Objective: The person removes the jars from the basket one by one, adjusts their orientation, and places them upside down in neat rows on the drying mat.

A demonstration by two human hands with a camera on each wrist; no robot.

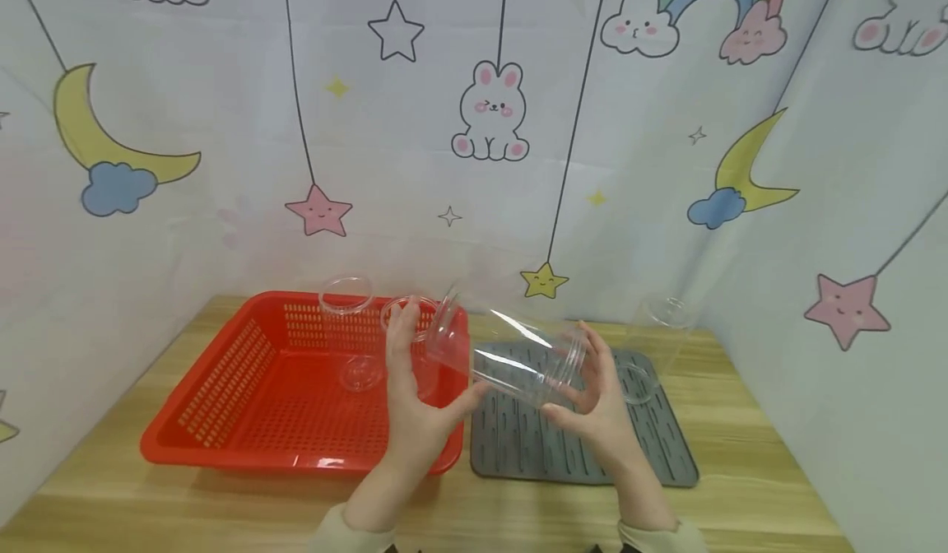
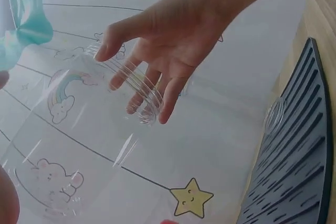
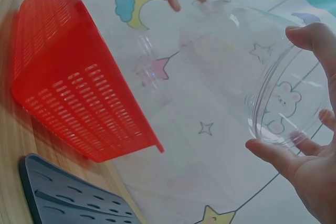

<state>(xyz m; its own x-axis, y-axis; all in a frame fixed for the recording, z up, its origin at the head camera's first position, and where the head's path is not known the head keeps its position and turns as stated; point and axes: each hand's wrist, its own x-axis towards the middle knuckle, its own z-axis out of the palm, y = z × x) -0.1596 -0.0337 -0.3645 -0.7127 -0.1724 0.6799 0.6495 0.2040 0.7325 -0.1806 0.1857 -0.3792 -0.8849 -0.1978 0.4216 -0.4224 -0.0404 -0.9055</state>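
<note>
We see that the relation in space to weigh is the slant of the clear, see-through cylindrical jar [image 1: 511,351] between the two hands, its long axis running crosswise and tipped, higher at our left end and lower at our right. The jar is held up in the air above the wood-grain bench [image 1: 763,495]; in the head view it shows in front of the dark grey ribbed mat [image 1: 518,458], with its higher end overlapping the edge of the red perforated plastic basket [image 1: 174,453].

Our right hand [image 1: 603,409] is the nearer one, right at the lower, ringed end: its thumb and fingers curve around that end and grip it, so the body of the jar extends leftward and upward from these fingers. Our left hand [image 1: 418,425] is by the higher end, its fingers straight and spread, the thumb reaching toward the jar's underside; we cannot tell whether it touches the wall. From the left fingers, the jar lies to the right.

Beyond our right hand, another clear cylindrical jar [image 1: 652,351] stands upright on the mat, and more clear vessels [image 1: 360,374] sit inside the basket, partly lost against its red wall
</note>
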